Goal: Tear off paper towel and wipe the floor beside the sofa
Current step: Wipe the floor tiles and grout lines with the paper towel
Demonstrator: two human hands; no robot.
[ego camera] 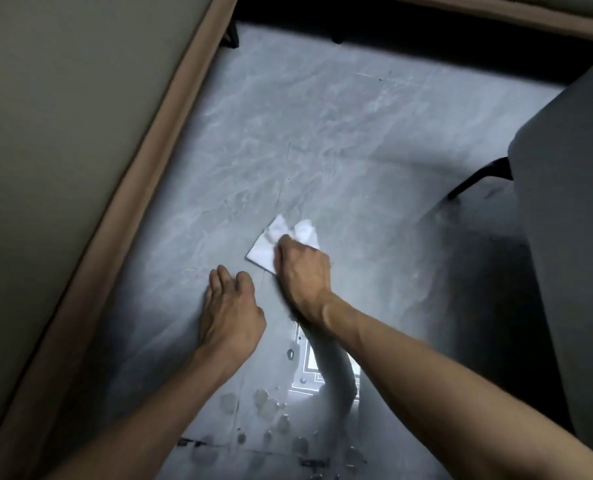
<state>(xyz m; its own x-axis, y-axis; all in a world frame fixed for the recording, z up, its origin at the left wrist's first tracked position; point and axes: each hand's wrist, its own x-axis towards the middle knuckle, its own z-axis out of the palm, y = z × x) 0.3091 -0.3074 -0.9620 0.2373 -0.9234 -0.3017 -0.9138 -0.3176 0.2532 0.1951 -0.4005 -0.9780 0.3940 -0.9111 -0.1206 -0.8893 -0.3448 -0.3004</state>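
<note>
- The right hand [302, 275] presses on a crumpled white paper towel [281, 244], fingers curled over its near part, on the grey stone-pattern floor [322, 133].
- The left hand [229, 306] lies flat and empty on the floor, just beside the towel.
- The beige sofa edge [122, 202] runs along the left.
- The towel looks thin, soft and light; wet, it probably tears easily, so hold it bunched in the middle.
- Water drops [271, 407] remain near the person.

Dim, cool light. The glossy grey marble-patterned floor [322, 133] mirrors a bright window-like patch low in the frame, between the forearms. Deep shadow lies under the furniture at top and right. Edges bend and soften; detail is slightly blurred.
</note>
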